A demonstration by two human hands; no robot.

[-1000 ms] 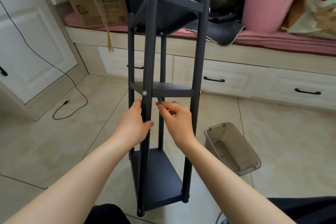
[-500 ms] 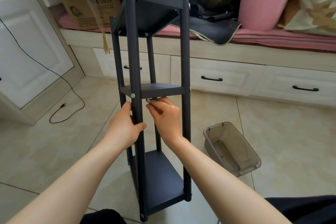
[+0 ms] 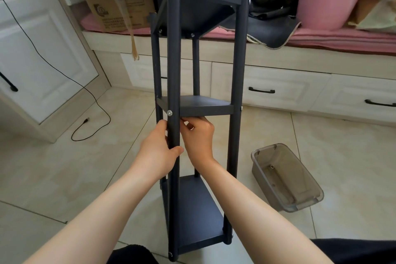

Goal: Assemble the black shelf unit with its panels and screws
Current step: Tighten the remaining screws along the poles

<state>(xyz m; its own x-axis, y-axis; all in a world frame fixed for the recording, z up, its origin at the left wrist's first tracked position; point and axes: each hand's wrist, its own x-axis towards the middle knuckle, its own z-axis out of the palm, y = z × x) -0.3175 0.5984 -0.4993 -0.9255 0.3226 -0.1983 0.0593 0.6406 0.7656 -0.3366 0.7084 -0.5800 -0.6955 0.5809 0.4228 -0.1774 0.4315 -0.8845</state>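
Head view, entries running left to right.

Cardboard boxes (image 3: 120,4): sitting on the pink-cushioned window bench at upper left; contents not showing.

Left hand (image 3: 157,152): wrapping around the near front post (image 3: 173,70) of the shelf unit, thumb crossing its front, apparently steadying the frame against twisting while the other hand is working.

Black shelf unit (image 3: 199,10): standing upright on the tiled floor directly before the person, three panels already sitting between four posts, silver screw heads (image 3: 169,112) showing at the joints.

Right hand (image 3: 198,135): curling just beneath the front edge of the middle panel (image 3: 199,105), fingers closing on something small; whether that is a tool or a screw is too hidden to tell. Judged to be tightening a fixing at that panel's underside.

Clear plastic bin (image 3: 287,178): lying tilted on the floor to the right, well apart from the unit, holding one or two small pieces of hardware, otherwise showing bare bottom.
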